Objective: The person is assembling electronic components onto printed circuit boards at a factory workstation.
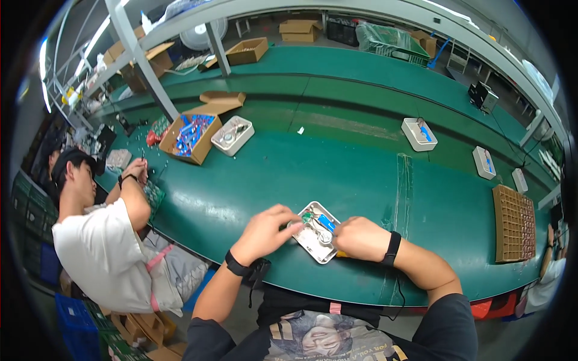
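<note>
Shirt (361,334): dark printed cloth, showed at six o'clock.
Left hand (269,231): half open, thumb and fingers parted, nothing visibly held.
Right hand (363,239): fingers curled together; whether they gripped anything, I could not tell.
Case (312,246): white rectangular plastic, lay between both hands, a blue oblong piece (326,222) inside toward one o'clock.
Box (206,147): open brown cardboard, held blue cylinders at ten o'clock.

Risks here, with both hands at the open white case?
1. The small green board lies exposed near the left hand; a careless touch might damage it.
2. The blue cylinder is close to the right hand and might get knocked.
3. The white case sits toward the table's near side; a slip might shove it.
</note>
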{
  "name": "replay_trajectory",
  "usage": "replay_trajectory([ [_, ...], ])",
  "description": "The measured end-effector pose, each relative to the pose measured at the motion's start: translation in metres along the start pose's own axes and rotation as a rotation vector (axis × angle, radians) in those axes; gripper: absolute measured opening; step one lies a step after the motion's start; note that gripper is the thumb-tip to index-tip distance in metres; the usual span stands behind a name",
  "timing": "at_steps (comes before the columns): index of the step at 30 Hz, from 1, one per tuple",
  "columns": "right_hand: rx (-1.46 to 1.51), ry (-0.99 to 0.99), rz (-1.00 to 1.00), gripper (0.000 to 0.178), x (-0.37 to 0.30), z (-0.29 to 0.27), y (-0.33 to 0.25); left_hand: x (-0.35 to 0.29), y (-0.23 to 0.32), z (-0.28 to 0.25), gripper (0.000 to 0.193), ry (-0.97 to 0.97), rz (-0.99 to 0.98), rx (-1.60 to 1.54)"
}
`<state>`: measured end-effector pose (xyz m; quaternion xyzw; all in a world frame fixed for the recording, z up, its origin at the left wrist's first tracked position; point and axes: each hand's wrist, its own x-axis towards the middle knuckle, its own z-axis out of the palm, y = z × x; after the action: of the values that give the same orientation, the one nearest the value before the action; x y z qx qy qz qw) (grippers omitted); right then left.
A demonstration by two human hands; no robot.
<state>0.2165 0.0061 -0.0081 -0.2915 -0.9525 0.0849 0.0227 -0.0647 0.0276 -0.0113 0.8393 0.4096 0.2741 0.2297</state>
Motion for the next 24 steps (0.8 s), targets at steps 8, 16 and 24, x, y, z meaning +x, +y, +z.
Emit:
replay_trajectory([
  [8,-0.204,0.064,0.183,0.016,0.01,-0.002,0.019,0.077,-0.159,-0.067,0.043,0.515,-0.288,0.699],
  [16,-0.272,0.425,0.659,0.039,0.007,0.033,0.104,0.079,-0.176,-0.066,0.038,0.305,-0.312,0.541],
  [24,-0.061,0.321,0.54,0.053,0.005,0.032,0.093,0.035,-0.126,-0.046,0.023,0.275,-0.297,0.563],
])
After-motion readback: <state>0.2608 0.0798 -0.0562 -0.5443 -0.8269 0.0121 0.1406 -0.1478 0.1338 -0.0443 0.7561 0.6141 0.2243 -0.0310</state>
